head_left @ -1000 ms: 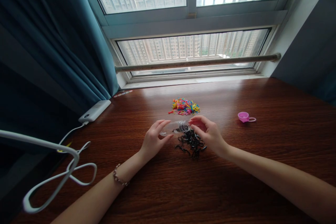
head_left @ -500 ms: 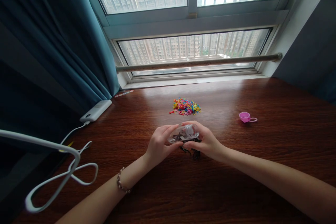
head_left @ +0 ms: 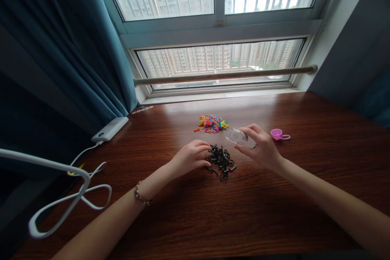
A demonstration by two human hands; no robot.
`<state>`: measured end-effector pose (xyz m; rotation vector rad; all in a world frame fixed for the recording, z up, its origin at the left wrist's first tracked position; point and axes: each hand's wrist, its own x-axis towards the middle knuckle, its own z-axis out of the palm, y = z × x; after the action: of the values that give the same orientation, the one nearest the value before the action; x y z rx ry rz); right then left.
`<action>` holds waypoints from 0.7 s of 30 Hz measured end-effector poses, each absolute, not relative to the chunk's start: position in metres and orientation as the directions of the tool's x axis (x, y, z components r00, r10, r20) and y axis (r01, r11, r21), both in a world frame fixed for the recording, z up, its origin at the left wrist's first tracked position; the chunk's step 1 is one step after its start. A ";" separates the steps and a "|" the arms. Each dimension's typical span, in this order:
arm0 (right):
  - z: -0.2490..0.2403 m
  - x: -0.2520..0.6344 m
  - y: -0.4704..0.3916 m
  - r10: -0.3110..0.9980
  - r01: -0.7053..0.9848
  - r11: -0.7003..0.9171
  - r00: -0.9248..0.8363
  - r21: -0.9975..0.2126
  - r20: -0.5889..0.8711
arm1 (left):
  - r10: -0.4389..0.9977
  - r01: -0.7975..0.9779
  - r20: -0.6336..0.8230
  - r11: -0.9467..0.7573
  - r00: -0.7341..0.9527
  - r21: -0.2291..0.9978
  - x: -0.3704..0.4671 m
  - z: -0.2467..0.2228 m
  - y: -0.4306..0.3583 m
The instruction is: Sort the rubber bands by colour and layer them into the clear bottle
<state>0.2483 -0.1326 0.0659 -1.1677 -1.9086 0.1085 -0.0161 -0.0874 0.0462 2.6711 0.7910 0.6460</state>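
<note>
In the head view, our right hand grips the clear bottle, which has some dark bits inside. Our left hand is open beside the black pile; that and the coloured pile remain outside.

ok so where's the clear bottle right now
In the head view, the bottle is in the right hand, right of centre, between the bright pile and the pink cup.
</note>
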 end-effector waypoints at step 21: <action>0.038 0.266 -0.139 0.804 0.712 0.543 -0.288 -0.445 0.521 | 0.440 0.304 0.123 -0.772 0.890 0.558 0.013 0.059 -0.048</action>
<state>0.2662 -0.1392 0.0382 -1.2190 -2.0592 0.1627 0.0129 -0.0480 0.0591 2.5108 0.5368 0.3344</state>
